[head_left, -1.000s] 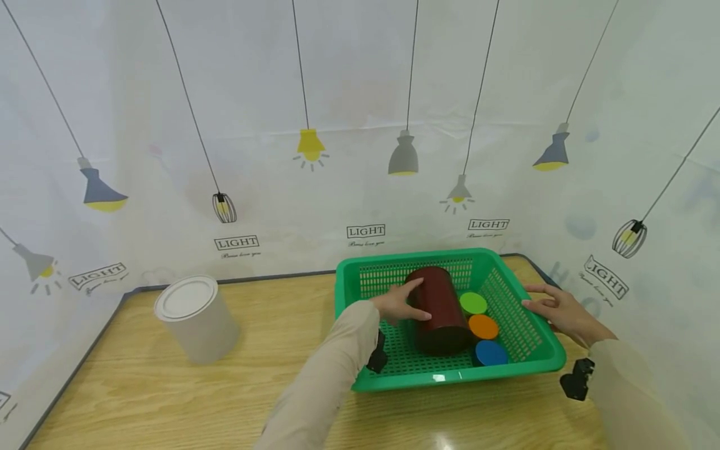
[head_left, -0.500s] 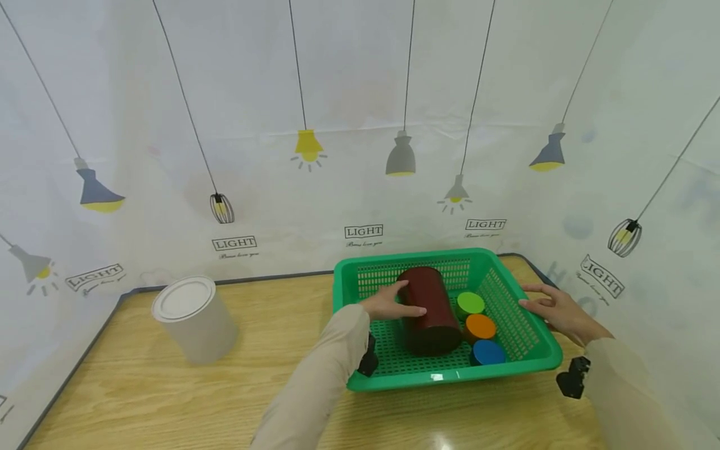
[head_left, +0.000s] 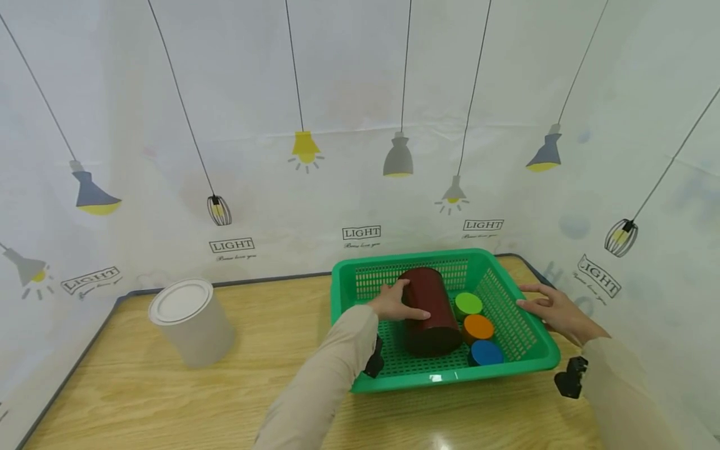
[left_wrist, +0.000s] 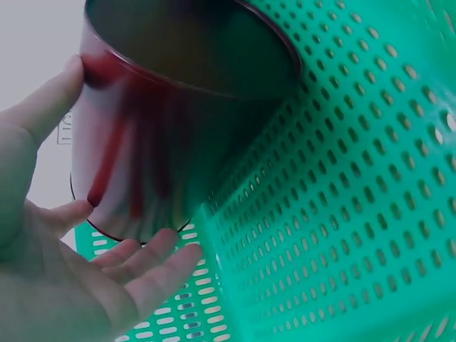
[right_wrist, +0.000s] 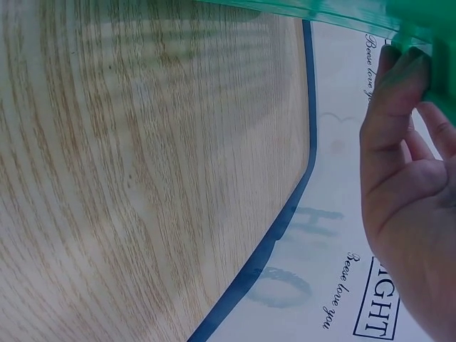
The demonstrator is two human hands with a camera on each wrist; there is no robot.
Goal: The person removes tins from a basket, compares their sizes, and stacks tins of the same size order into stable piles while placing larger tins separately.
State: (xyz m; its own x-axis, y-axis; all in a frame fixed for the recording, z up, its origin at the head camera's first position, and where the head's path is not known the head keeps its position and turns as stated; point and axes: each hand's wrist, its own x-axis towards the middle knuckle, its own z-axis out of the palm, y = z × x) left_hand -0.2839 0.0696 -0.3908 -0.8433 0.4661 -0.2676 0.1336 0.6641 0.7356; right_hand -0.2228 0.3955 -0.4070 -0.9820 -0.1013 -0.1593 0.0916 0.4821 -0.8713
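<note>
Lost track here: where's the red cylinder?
Head view, right of centre: the red cylinder is in the basket, between the left hand and the orange cylinder.

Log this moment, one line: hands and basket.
left hand: touches dark red cylinder | right hand: holds green basket | inside: cylinder on side, green piece, orange piece, blue piece

The cylinder (head_left: 432, 300) is dark red, basket (head_left: 478, 374) green, wall (head_left: 253, 156) lamp-patterned.

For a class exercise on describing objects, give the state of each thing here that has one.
Green basket: right way up, loaded
Red cylinder: on its side in green basket
Green block: upright
Orange block: upright
Blue block: upright
White can: upright, top closed
Left grip: touching red cylinder
Right grip: holding green basket's rim
</note>
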